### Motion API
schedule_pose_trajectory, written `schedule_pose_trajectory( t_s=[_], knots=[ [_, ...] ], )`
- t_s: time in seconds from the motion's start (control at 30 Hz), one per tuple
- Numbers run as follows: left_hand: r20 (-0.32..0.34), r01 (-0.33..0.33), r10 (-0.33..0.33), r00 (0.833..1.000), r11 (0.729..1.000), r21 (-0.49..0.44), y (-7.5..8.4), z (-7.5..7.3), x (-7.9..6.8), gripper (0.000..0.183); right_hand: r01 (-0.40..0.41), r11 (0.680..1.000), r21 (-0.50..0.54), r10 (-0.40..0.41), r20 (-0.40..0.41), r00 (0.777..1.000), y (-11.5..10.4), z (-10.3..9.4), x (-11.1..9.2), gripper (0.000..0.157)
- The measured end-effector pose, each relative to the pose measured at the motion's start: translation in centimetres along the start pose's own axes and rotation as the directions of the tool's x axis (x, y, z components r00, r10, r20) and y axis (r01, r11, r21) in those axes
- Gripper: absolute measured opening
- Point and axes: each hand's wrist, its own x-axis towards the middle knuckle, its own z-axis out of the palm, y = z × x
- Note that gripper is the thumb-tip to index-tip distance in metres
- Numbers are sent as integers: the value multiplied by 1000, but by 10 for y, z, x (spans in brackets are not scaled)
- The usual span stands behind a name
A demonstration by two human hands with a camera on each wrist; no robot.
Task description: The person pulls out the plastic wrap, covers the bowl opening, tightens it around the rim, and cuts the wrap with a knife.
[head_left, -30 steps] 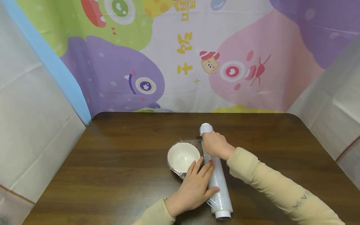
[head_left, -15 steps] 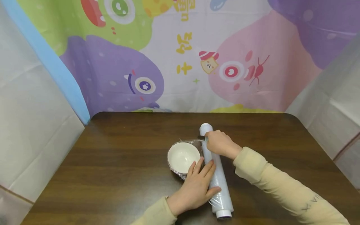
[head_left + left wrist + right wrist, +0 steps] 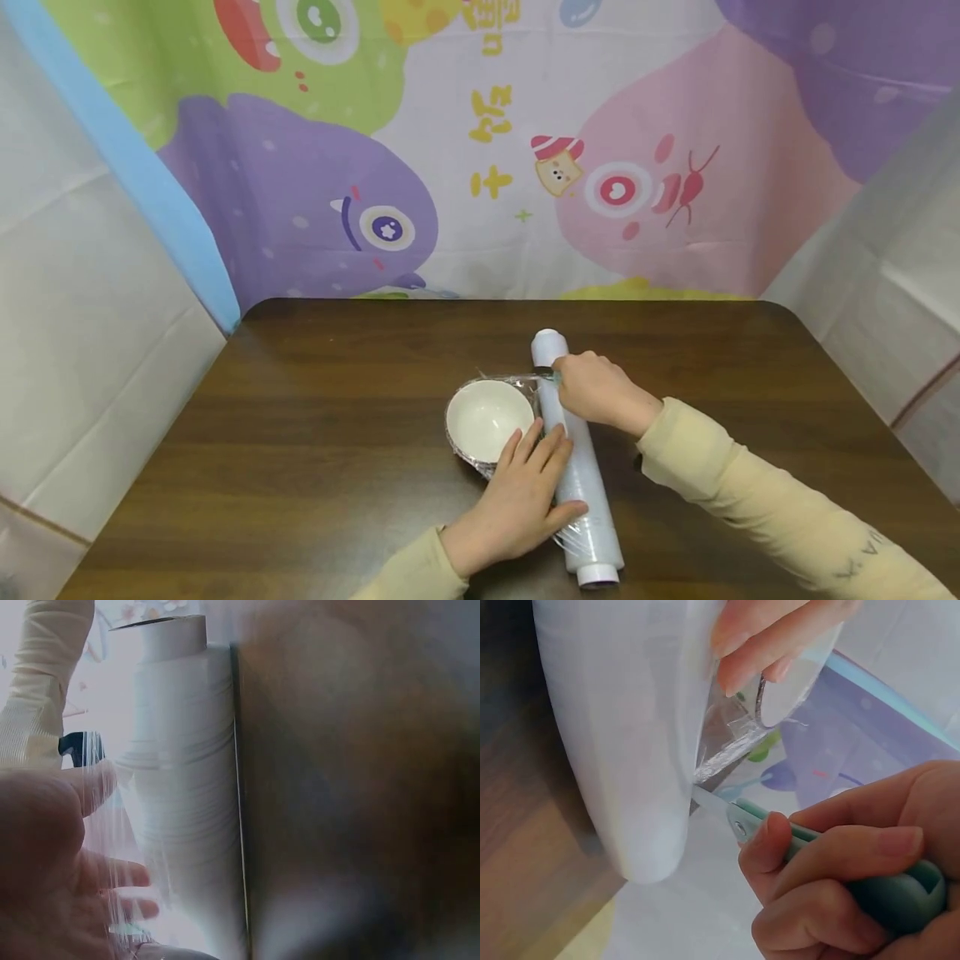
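A white bowl [image 3: 489, 421], its outside wrapped in clear film, sits beside a long roll of cling film [image 3: 581, 475] on the table. A sheet of cling film [image 3: 731, 746] stretches between bowl and roll. My left hand [image 3: 517, 504] lies with spread fingers across that film, fingertips at the bowl's rim and over the roll's side. My right hand [image 3: 600, 387] grips a small knife [image 3: 904, 896] by its mint-green handle near the roll's far end. In the right wrist view the knife's narrow blade [image 3: 711, 799] meets the film at the roll's edge.
The dark wooden table [image 3: 300, 450] extends around the bowl and roll. A cartoon-printed curtain [image 3: 480, 233] hangs behind its far edge, and pale fabric walls [image 3: 90, 317] stand at both sides.
My right hand with the knife has shifted a little to the right across the roll, showing more of the knife's dark end. The left hand, bowl and roll stay nearly still.
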Motion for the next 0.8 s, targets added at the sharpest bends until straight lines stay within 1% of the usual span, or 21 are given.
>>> schedule_pose_trajectory(
  t_s=[0.07, 0.2, 0.27, 0.37, 0.57, 0.63, 0.8],
  knots=[
    [-15, 7, -7, 1000, 1000, -7, -1, 0, -1, 67, -1, 1000, -2, 1, 2, 1000, -2, -1, -2, 32],
    [-71, 16, -18, 997, 1000, -26, -2, 1, -2, 66, 1, 1000, 2, -1, 10, 1000, -5, -3, -6, 30],
    [-98, 17, -19, 995, 999, -30, -3, 2, -4, 65, 2, 1000, 7, -2, 16, 1000, -6, -3, -6, 29],
    [-119, 16, -19, 993, 1000, -24, -4, 1, -5, 65, -2, 1000, 6, 1, 13, 1000, -8, 1, -2, 28],
    [-125, 4, -8, 992, 999, -31, -6, -1, -5, 64, -26, 1000, -5, 26, 8, 1000, -9, 13, 10, 26],
    [-126, -1, -3, 992, 1000, -27, -6, 0, -5, 64, -27, 1000, -2, 27, 10, 1000, -10, 16, 14, 27],
    [-129, 10, -11, 992, 1000, -12, -6, 1, -6, 65, -36, 999, 21, 36, 27, 999, -10, 20, 14, 31]
  ],
)
